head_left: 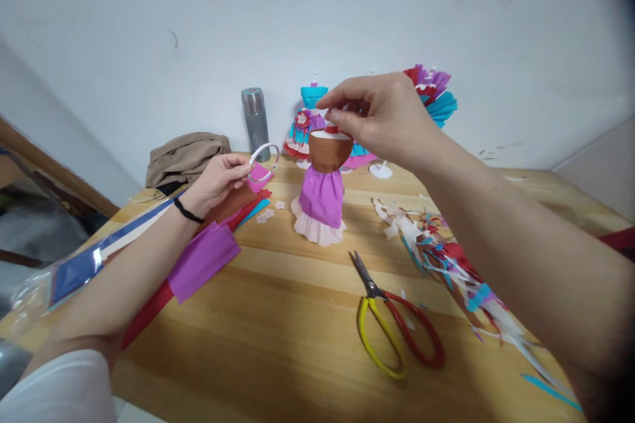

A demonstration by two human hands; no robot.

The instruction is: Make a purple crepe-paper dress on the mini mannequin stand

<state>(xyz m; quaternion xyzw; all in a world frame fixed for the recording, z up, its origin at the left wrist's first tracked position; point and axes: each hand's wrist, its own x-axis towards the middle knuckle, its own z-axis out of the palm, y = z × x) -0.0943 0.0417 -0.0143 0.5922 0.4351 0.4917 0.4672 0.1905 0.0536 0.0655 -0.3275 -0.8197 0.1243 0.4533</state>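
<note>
My left hand [223,180] pinches a thin white tape roll [264,162] by its near edge, held up above the table. Right of it stands a small dress form [326,175] in a brown paper top, a purple gathered skirt and a pale pink ruffled hem. At its red neck, the thumb and fingers of my right hand [380,112] close together around the top. The fingers hide the tip of the neck. Below the form lie scissors [372,287] with one yellow and one red handle, blades slightly apart.
Behind stand more dressed forms [312,98], one with a fan of coloured paper [441,102], and a grey flask [255,124]. Purple paper [206,261] and small paper flowers [265,216] lie left. Paper scraps [446,258] pile right; a brown cloth [186,157] sits by the wall.
</note>
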